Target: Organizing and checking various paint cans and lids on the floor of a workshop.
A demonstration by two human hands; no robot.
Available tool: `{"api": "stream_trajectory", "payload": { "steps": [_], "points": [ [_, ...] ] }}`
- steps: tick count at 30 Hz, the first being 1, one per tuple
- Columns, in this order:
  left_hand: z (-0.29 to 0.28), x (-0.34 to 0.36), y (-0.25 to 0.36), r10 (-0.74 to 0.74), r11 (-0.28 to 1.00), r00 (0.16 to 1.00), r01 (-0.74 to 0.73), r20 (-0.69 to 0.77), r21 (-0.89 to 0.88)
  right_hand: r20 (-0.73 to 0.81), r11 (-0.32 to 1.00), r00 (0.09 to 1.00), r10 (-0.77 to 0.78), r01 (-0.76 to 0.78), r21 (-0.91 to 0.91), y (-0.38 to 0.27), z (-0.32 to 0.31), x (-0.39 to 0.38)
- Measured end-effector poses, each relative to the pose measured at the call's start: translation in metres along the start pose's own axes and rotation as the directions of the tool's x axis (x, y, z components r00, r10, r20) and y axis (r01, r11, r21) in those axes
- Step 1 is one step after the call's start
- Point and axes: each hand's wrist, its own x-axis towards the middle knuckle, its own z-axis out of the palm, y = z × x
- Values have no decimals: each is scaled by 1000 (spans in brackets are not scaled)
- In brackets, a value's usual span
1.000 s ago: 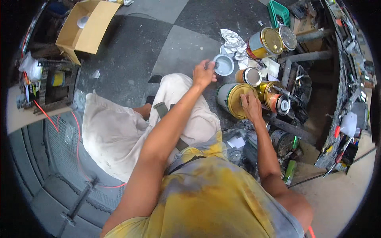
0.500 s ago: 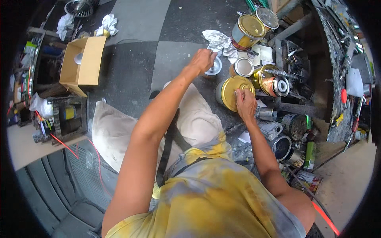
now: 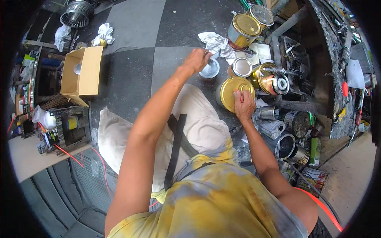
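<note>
My left hand [image 3: 195, 59] is closed above a small cup of pale liquid [image 3: 208, 70], pinching something thin that I cannot make out clearly. My right hand [image 3: 244, 104] rests with bent fingers on the gold lid of a large paint can [image 3: 232, 89]; whether it grips anything there is hard to see. Behind that can are a smaller silver-lidded tin [image 3: 241, 67] and a gold can [image 3: 262, 75] with a small orange tin on it. Crumpled white paper [image 3: 214, 43] lies behind the cup.
Two more cans [image 3: 244, 25] sit farther back. On my left are a cardboard box [image 3: 90, 69] and a cluttered rack [image 3: 63, 123]. On my right, used tins [image 3: 295, 123] crowd beside a dark, tool-laden bench [image 3: 337, 79]. Red cords [image 3: 321, 204] run near me.
My left hand has moved up and slightly left, above the cup. My right hand stays on the gold lid. The view has shifted, showing more on the left.
</note>
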Motion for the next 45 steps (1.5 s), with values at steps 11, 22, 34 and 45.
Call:
{"api": "stream_trajectory", "payload": {
  "steps": [11,22,34,45],
  "points": [
    [3,2,2,-71,996,997,72,28,-53,-20,1000,999,-25,25,-5,0,0,2],
    [13,3,-6,-11,995,998,6,-57,-99,11,999,1000,18,-17,-27,1,6,-2],
    [11,-16,-1,-111,974,987,84,-119,-210,21,999,1000,18,-17,-44,-4,0,1],
    [-8,-22,13,-134,982,991,130,-20,-138,58,998,997,45,-42,-49,-1,1,0]
  ]
}}
